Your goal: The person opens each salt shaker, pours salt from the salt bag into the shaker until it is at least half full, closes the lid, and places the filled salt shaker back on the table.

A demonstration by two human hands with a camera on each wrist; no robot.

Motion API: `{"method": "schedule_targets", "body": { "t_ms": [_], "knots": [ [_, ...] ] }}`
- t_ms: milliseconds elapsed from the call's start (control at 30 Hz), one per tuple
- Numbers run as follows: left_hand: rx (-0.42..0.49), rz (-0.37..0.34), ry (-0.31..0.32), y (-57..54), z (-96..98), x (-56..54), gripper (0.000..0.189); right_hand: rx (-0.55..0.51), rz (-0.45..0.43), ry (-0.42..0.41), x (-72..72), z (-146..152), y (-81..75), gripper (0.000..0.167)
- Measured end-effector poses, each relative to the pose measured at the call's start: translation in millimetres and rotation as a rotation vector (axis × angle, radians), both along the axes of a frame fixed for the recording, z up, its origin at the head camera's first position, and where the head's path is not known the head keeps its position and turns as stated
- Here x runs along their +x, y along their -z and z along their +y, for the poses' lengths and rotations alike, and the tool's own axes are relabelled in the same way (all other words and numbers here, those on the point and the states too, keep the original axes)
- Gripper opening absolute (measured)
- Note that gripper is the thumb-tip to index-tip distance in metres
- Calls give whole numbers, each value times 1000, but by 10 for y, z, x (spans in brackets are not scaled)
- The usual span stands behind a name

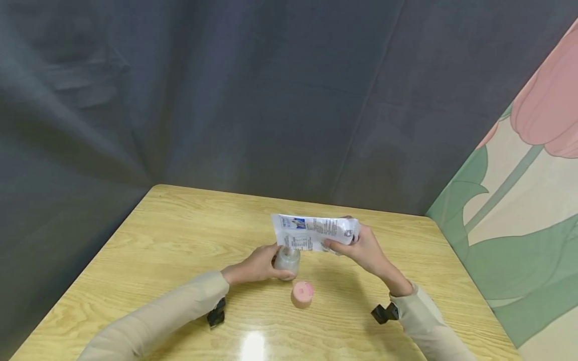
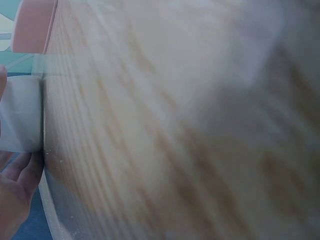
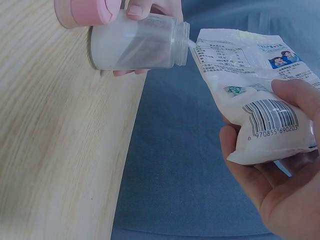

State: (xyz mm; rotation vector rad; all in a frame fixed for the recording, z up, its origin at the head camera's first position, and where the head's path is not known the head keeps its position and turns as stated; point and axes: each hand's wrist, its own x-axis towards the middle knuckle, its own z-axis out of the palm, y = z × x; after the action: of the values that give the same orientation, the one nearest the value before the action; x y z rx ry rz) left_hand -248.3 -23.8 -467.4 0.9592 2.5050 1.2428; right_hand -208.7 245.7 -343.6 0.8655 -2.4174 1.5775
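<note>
A clear glass jar [image 1: 287,261] stands on the table, with white powdery contents visible through its wall in the right wrist view. My left hand [image 1: 258,264] grips the jar from the side, fingers and thumb around it. Above the jar's mouth, my right hand [image 1: 356,246] holds a white printed bag [image 3: 260,95], thumb on one face and fingers behind. The bag's torn corner tilts down to the jar rim, where a thin white stream runs between them. A pink lid [image 1: 302,294] rests on the table just in front of the jar.
The light wooden table [image 1: 189,225] spreads around the hands. A dark curtain [image 1: 271,100] hangs behind and to the left. On the right is a cloth [image 1: 533,210] with a tulip pattern. White specks lie near the jar in the left wrist view.
</note>
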Motion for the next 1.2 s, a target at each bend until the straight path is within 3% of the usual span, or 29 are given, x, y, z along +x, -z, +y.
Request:
{"method": "schedule_targets", "body": {
  "t_ms": [333,733,1200],
  "knots": [
    [8,6,9,8,-16,8,76,-2,7,2,-140,89,228,39],
    [-31,29,-15,-12,-14,17,74,-18,-4,4,-125,101,224,38],
    [-33,41,1,-36,-3,32,73,-36,23,-12,-131,103,250,38]
  ]
}}
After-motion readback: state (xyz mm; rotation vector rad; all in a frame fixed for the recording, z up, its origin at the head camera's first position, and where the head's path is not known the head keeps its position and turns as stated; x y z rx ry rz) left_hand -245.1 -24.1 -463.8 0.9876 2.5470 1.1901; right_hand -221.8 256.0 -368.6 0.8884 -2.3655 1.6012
